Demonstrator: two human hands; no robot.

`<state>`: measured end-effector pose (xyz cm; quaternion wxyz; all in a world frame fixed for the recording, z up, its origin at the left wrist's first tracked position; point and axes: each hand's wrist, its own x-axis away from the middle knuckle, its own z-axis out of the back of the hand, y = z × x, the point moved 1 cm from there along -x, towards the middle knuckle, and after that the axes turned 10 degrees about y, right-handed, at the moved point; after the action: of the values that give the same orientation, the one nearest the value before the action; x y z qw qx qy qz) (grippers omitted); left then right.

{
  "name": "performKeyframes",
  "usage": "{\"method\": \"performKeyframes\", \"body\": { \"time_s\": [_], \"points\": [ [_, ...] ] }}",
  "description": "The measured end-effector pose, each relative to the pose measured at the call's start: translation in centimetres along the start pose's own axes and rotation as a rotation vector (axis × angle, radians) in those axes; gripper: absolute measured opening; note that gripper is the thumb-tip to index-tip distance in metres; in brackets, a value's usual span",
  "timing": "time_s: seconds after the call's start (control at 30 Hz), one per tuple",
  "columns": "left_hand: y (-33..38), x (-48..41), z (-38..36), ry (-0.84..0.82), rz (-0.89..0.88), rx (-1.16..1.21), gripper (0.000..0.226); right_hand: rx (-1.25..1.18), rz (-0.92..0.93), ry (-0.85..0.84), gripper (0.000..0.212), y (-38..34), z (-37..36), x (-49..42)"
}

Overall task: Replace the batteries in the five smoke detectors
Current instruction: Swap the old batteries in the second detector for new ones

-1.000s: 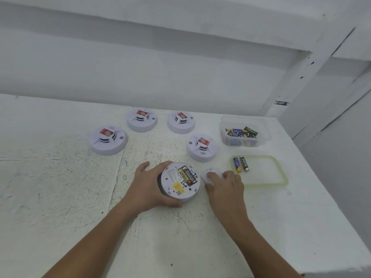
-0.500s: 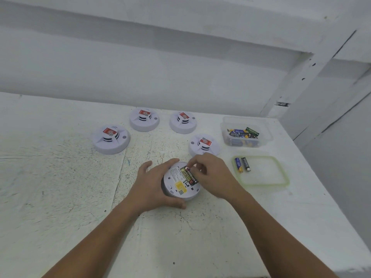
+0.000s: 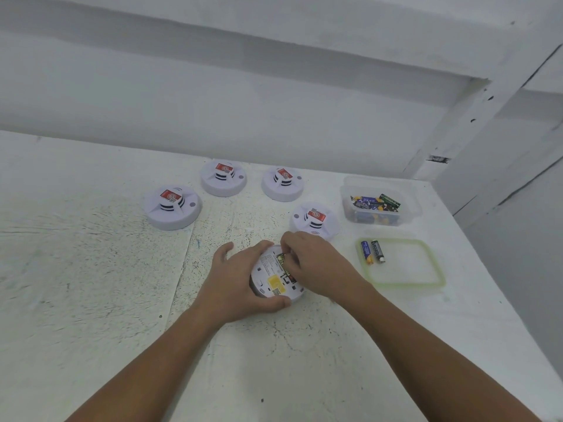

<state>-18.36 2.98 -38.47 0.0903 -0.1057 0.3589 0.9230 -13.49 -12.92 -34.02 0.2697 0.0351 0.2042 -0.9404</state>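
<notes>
- Overturned smoke detector (image 3: 272,281): lies on our surface (image 3: 91,284); our left hand (image 3: 234,281) grips its rim, fingers curled.
- Our right hand (image 3: 320,266): curled fingers pinch the battery (image 3: 281,257) in it.
- Four upright detectors (image 3: 172,208): beyond it.
- Battery tub (image 3: 377,208) and lid (image 3: 405,283): to its right.

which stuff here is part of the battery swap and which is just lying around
In the job: overturned detector, left hand gripping it, right hand pinching its battery; four upright detectors; battery tub; two loose batteries.
Lying about: green-rimmed lid under those two.

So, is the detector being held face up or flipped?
Flipped: the detector shows its flat back, yellow sticker and a battery; left hand grips it, right hand touches the battery.
</notes>
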Motion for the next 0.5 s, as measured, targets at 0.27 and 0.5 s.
{"method": "performKeyframes", "body": {
  "time_s": [0.27, 0.5],
  "points": [
    [0.0, 0.0, 0.1, -0.007, 0.032, 0.008, 0.099, -0.056, 0.05, 0.08, 0.014, 0.1, 0.2, 0.3],
    [0.6, 0.1, 0.7, -0.014, 0.082, 0.061, 0.089, -0.572, -0.371, 0.223, 0.009, 1.3, 2.8, 1.2]
  ]
}}
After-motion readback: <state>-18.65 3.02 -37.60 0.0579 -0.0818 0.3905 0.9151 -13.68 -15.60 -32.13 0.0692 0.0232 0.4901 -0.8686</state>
